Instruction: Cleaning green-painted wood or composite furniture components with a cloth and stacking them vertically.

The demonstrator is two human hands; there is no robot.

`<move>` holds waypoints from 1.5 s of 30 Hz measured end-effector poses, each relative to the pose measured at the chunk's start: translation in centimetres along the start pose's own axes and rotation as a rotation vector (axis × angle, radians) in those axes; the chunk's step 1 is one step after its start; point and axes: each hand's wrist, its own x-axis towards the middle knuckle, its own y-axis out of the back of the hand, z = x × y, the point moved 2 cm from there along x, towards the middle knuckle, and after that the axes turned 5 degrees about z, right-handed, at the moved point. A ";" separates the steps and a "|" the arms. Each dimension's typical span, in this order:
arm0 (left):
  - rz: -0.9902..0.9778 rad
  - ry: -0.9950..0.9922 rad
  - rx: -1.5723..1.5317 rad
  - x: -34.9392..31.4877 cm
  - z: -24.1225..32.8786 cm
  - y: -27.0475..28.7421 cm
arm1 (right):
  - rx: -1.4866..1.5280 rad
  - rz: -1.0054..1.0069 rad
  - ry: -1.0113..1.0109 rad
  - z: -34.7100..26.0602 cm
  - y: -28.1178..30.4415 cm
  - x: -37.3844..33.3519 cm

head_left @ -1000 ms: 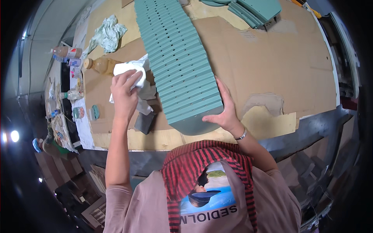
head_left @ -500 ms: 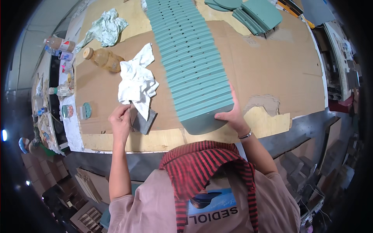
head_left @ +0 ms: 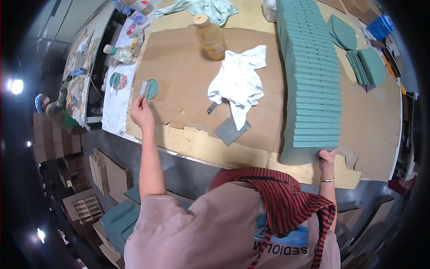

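Head view: left hand (head_left: 143, 115) pinches scraper (head_left: 144, 88) over open cardboard (head_left: 179, 67), right hand (head_left: 328, 160) grips green stack (head_left: 311, 85) near table edge (head_left: 242, 158).

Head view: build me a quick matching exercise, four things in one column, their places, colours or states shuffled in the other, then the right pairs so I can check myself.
Things:
1. Left hand
2. Cloth
3. Right hand
4. Bottle

Places, colours, states:
A. White and crumpled, one tip over the grey pad
B. At the near right corner of the green stack
C. Amber, with its cap on
D. Fingertips at the pale strip by the green disc

Pairs: 1-D, 2-A, 3-B, 4-C
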 end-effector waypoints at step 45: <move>-0.754 -1.158 -0.266 -16.5 38.0 -11.8 | -0.237 -0.066 0.401 -5.8 -6.0 1.2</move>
